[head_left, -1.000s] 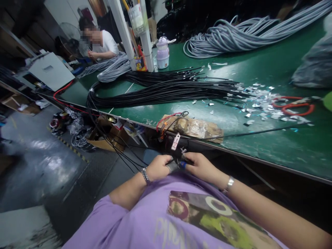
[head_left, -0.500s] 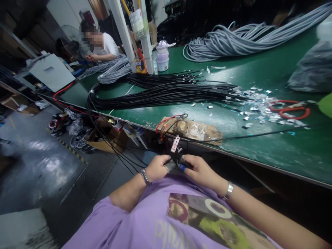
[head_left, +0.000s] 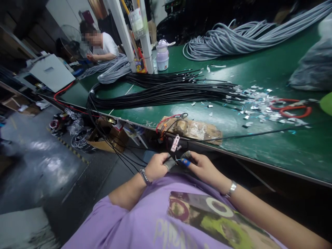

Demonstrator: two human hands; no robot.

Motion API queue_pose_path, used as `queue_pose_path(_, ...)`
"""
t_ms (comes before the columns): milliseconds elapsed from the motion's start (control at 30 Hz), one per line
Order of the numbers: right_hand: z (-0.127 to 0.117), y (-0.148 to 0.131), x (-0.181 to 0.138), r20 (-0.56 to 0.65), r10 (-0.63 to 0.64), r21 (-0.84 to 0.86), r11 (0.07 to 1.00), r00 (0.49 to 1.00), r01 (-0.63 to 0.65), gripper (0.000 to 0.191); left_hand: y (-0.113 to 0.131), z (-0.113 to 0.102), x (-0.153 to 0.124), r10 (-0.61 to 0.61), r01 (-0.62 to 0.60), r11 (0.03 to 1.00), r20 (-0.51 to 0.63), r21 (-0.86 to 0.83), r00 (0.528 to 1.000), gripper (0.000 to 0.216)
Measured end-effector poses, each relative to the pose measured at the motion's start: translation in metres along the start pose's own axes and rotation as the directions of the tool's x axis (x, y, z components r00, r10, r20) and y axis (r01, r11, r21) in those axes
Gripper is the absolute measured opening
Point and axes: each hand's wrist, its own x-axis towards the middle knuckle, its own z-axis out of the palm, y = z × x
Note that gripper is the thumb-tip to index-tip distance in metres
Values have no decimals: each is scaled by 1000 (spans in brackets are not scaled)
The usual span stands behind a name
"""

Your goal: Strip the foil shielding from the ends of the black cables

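My left hand (head_left: pixel 158 166), its fingertips wrapped in grey, is closed around the end of a black cable (head_left: pixel 132 152) that runs down from the bench, mostly hidden by the fingers. Thin light wires (head_left: pixel 177 159) poke out between my two hands. My right hand (head_left: pixel 198 164), with blue and grey wraps on its fingers, is pinched at the tip of these wires; its exact grip is small and partly hidden. Just beyond my hands, a pinkish tag (head_left: pixel 175 143) hangs at the bench edge beside a worn wooden block (head_left: pixel 199 131).
Black cables (head_left: pixel 155 96) lie along the green bench (head_left: pixel 259 148), their stripped ends among white scraps (head_left: pixel 259 103). Red-handled scissors (head_left: pixel 298 111) are at the right. Grey cable coils (head_left: pixel 223 43), a purple bottle (head_left: pixel 162 57) and a posts' foot stand behind. A co-worker (head_left: pixel 103 46) sits far left.
My right hand has shifted slightly up and right, away from my left hand, so the thin wires between them show more. My left hand stays nearly in place.
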Motion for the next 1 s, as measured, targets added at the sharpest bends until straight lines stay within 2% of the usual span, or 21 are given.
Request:
queue_pose_path(167, 3, -2, -1, 15, 125, 116, 985, 992, -126, 23, 3, 1, -1, 19, -21, 997, 29, 76, 999, 26)
queue_pose_path(233, 5, -4, -3, -31, 70, 56, 996, 997, -68, 18, 4, 2, -2, 21, -25, 994, 46, 102, 999, 21)
queue_pose_path(300, 7, -6, -7, -45, -74, -113, 991, 996, 69, 11, 4, 1, -2, 20, -26, 993, 55, 117, 998, 18)
queue_pose_path(400, 5, -7, -11, 35, -248, -396, 886, 968, 241, 7, 5, 0, -2, 10, -16, 993, 52, 113, 999, 17)
queue_pose_path(467, 4, -7, -11, 45, -265, -518, 818, 963, 250, 9, 5, -1, -2, 1, -5, 996, 53, 92, 999, 17)
queue_pose_path(567, 2, -7, -10, 17, -280, -615, 754, 960, 231, 10, 5, -2, -2, 1, -5, 997, 50, 79, 999, 18)
queue_pose_path(733, 0, -6, -10, 186, -379, -668, 628, 907, 399, 10, 1, 0, -2, -5, -2, 994, 67, 106, 998, 15)
queue_pose_path(800, -1, -5, -10, 203, -364, -700, 595, 909, 395, 8, 0, 1, -1, -4, -3, 995, 70, 95, 998, 15)
queue_pose_path(900, -3, -2, -7, 157, -343, -725, 597, 926, 344, 8, 1, 1, 0, 9, -13, 998, 64, 62, 998, 18)
queue_pose_path(1000, -3, -1, -5, 84, -318, -661, 692, 944, 292, 13, 4, -1, 1, 9, -11, 999, 59, 30, 998, 24)
